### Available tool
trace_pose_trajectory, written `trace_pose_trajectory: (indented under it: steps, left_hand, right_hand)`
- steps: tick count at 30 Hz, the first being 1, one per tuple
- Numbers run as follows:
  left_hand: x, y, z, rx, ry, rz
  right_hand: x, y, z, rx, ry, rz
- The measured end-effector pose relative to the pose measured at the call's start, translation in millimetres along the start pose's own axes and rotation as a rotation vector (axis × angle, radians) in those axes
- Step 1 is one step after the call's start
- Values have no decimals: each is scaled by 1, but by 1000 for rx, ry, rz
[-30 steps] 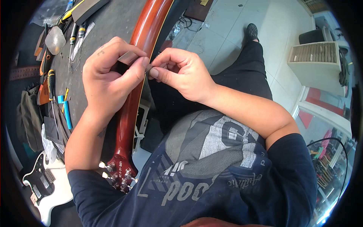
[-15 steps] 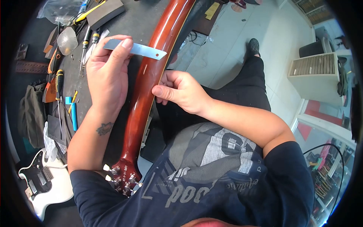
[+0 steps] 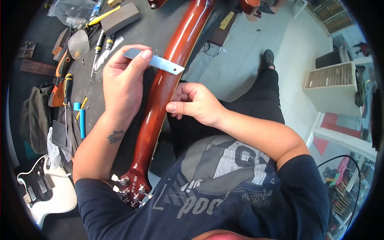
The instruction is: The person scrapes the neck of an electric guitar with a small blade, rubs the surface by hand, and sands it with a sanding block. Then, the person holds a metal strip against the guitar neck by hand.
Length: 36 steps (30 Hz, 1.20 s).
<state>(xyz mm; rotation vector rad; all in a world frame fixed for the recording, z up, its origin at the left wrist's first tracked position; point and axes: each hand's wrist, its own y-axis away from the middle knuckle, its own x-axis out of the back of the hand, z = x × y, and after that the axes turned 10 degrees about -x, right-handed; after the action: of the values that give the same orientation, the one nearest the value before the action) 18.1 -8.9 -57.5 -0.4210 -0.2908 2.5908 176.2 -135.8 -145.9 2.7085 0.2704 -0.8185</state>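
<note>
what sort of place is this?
Likely a guitar repair workshop: there's a glossy red-brown wooden guitar neck, a white, curved-body electric guitar, and black-and-yellow-handled screwdrivers on a dark grey worktop.

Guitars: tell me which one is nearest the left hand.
The red-brown guitar, just beside the left hand, below the metal blade it grips; the white guitar lies farther off, at the picture's lower left.
</note>
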Motion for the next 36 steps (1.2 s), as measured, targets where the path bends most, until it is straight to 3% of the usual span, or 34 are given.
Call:
trace_pose_trajectory:
  steps: [7, 11, 13, 15, 17, 21, 23, 25, 28, 30, 36]
  left_hand:
    - [18, -18, 3, -48, 7, 109]
    - [32, -34, 12, -114, -328, 154]
    - [35, -37, 12, -37, -332, 178]
    - [38, -40, 13, -28, -413, 192]
    - [37, -39, 13, 11, -482, 202]
    - [43, -38, 1, -73, -389, 190]
    - [47, -39, -3, -113, -392, 186]
    - [47, -39, -5, -137, -363, 189]
    - [53, -42, -6, -138, -431, 145]
    - [49, -43, -7, -127, -419, 152]
    - [48, -38, 1, -86, -405, 150]
  right_hand:
    - [6, 3, -9, -105, 147, -108]
    - [26, 22, -48, -129, 625, -222]
    - [30, 48, -92, -198, 740, -418]
    - [33, 73, -135, -245, 660, -769]
    - [14, 84, -159, -9, 591, -1179]
    - [-39, 123, -137, -173, 732, -1344]
    - [-27, 123, -128, 113, 748, -1111]
    - [-36, 136, -155, 444, 616, -489]
    - [-52, 156, -175, 883, 676, -293]
    - [-71, 174, -179, 1043, 747, -198]
    - [-84, 172, -162, 1252, 634, -318]
